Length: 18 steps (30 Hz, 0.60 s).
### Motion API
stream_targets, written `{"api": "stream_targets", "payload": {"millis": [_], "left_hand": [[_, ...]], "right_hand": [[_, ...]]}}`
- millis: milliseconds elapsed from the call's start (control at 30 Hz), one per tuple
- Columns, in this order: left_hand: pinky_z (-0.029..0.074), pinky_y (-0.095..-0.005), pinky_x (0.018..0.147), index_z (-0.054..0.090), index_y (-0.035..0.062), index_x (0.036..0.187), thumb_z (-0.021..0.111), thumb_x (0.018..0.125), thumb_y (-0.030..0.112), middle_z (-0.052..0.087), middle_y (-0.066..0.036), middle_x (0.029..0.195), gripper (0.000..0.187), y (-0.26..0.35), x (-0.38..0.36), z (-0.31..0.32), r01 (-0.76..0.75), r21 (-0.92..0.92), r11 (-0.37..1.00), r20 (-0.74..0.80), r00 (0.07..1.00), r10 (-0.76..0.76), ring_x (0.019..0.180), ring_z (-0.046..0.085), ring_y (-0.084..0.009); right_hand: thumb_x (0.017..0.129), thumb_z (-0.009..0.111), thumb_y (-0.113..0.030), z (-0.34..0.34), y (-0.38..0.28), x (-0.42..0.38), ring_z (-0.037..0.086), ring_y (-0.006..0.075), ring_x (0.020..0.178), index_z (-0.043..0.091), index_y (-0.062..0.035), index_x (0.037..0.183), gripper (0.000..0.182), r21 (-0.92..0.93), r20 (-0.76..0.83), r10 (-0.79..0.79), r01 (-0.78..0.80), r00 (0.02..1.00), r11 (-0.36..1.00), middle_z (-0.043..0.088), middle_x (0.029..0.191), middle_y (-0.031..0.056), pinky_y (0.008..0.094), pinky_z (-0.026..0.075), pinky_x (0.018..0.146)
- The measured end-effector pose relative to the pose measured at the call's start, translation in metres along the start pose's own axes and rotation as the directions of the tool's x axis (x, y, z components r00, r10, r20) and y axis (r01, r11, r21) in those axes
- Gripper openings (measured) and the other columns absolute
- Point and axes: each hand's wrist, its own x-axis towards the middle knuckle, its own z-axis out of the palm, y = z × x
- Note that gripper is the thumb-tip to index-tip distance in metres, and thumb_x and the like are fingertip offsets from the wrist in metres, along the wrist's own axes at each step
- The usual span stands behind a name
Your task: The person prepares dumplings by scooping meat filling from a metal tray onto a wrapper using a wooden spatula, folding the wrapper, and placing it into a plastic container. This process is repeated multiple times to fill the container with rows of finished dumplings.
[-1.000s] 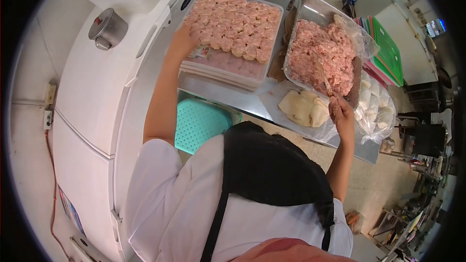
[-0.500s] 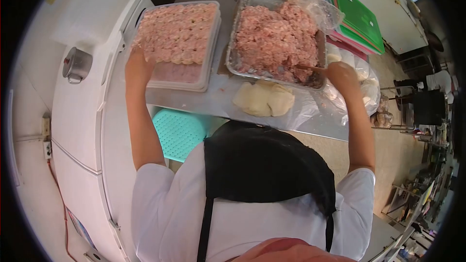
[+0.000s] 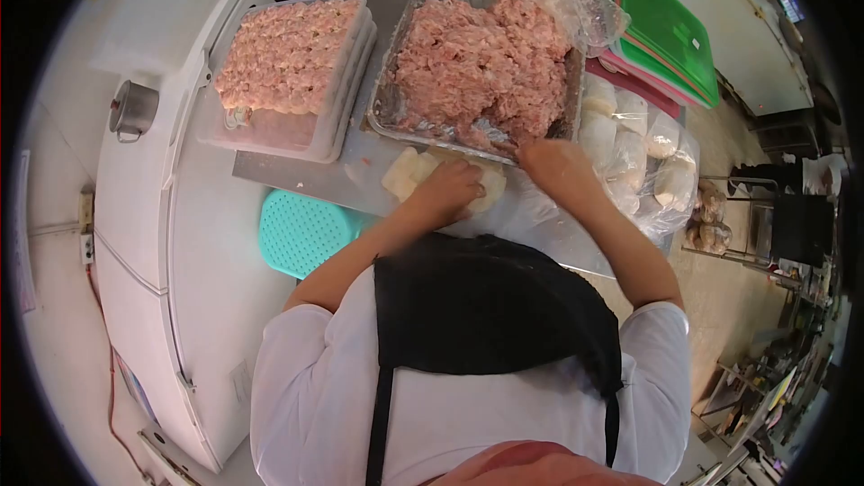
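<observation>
My left hand (image 3: 452, 187) is on the pale dough wrappers (image 3: 402, 175) at the table's front edge, its fingers bent over them. At the lower right corner of the metal tray (image 3: 382, 99), my right hand (image 3: 551, 162) is closed around something I cannot make out, close to the minced meat (image 3: 486, 63). Rows of meat-filled pieces (image 3: 288, 54) fill much of the clear plastic container (image 3: 335, 112) on the left; its front part shows bare bottom.
Bagged white dough pieces (image 3: 630, 146) lie right of the tray. Behind them are stacked green and red lids or boards (image 3: 666, 27). A turquoise stool (image 3: 306, 232) stands below the table (image 3: 270, 169). A metal pot (image 3: 135, 111) is at the far left.
My left hand has moved right, from the plastic container to the wrappers. My right hand has shifted left and down, nearer the wrappers. The camera view has shifted slightly.
</observation>
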Motion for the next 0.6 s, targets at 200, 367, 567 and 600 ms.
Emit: {"api": "stream_targets", "payload": {"millis": [200,367,567,600], "left_hand": [[0.042,-0.0394,0.089,0.067,0.012,0.094,0.073,0.069,0.019,0.058,-0.006,0.11,0.026,-0.005,0.009,-0.012,0.191,-0.079,0.978,0.171,0.97,-0.175,0.106,0.051,-0.028],[0.042,-0.0398,0.088,0.068,0.0122,0.094,0.071,0.072,0.019,0.062,-0.003,0.108,0.023,0.003,-0.001,-0.01,0.022,0.09,0.996,0.032,0.999,-0.025,0.105,0.053,-0.0258],[0.043,-0.0387,0.089,0.069,0.0117,0.101,0.068,0.079,0.02,0.064,-0.006,0.107,0.024,-0.004,0.001,-0.013,0.167,-0.043,0.985,0.073,0.984,-0.164,0.105,0.055,-0.0274],[0.044,-0.0387,0.089,0.069,0.0116,0.102,0.067,0.081,0.02,0.064,-0.006,0.107,0.023,-0.004,0.003,-0.016,0.214,-0.103,0.971,0.058,0.976,-0.209,0.104,0.056,-0.028]], "right_hand": [[0.087,0.052,-0.021,-0.021,0.047,0.014,0.064,0.031,0.067,0.063,-0.0064,0.07,0.025,-0.037,0.087,0.077,-0.074,0.993,0.997,0.063,0.069,0.0129,0.0434,0.05,0.06],[0.087,0.051,-0.021,0.027,-0.006,0.01,0.064,0.0315,0.073,0.064,-0.0069,0.072,0.025,0.234,-0.03,-0.026,0.033,0.999,0.972,0.064,0.073,0.0137,0.0436,0.05,0.065],[0.091,0.049,-0.028,-0.007,0.016,0.03,0.063,0.0349,0.076,0.064,-0.004,0.076,0.032,0.368,0.117,0.084,-0.122,0.99,0.922,0.064,0.077,0.0171,0.0453,0.049,0.07],[0.093,0.049,-0.03,-0.013,0.017,0.033,0.062,0.0355,0.076,0.063,-0.0036,0.078,0.033,0.304,0.152,0.109,-0.151,0.982,0.941,0.063,0.076,0.0175,0.045,0.049,0.071]]}}
